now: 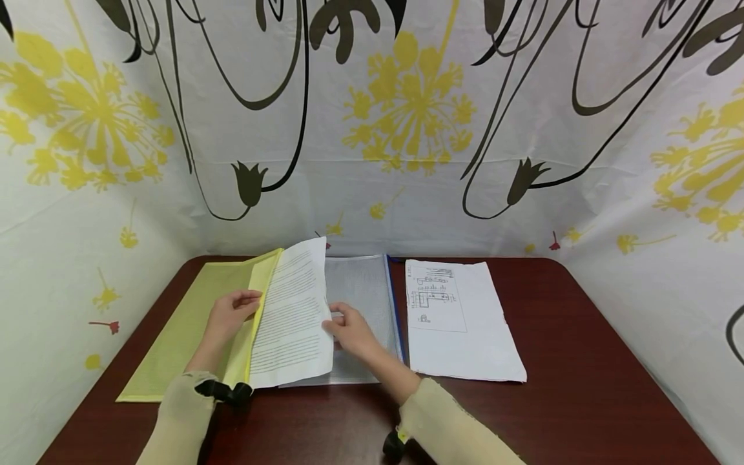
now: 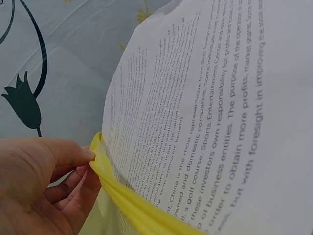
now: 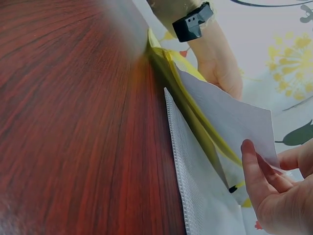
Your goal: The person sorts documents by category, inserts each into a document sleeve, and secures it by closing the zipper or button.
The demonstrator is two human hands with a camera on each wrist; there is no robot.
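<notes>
My left hand [image 1: 230, 313] pinches the rim of a yellow mesh document bag [image 1: 194, 310] between thumb and finger; the left wrist view shows that rim [image 2: 105, 164] lifted. Printed sheets [image 1: 293, 310] of text stand tilted at the bag's raised edge. My right hand [image 1: 351, 330] holds the sheets' right edge between thumb and fingers. Seen from the right wrist, the paper [image 3: 227, 110] rises beside the yellow edge, with the right hand [image 3: 283, 196] at its near corner. How far the sheets reach into the bag is hidden.
A clear-grey mesh bag [image 1: 363, 284] with a blue edge lies under the right hand and the sheets. To its right is a stack of white paper [image 1: 465, 349] with a line drawing on top. Everything lies on a dark red wooden table [image 1: 569, 361] before a patterned curtain [image 1: 372, 129].
</notes>
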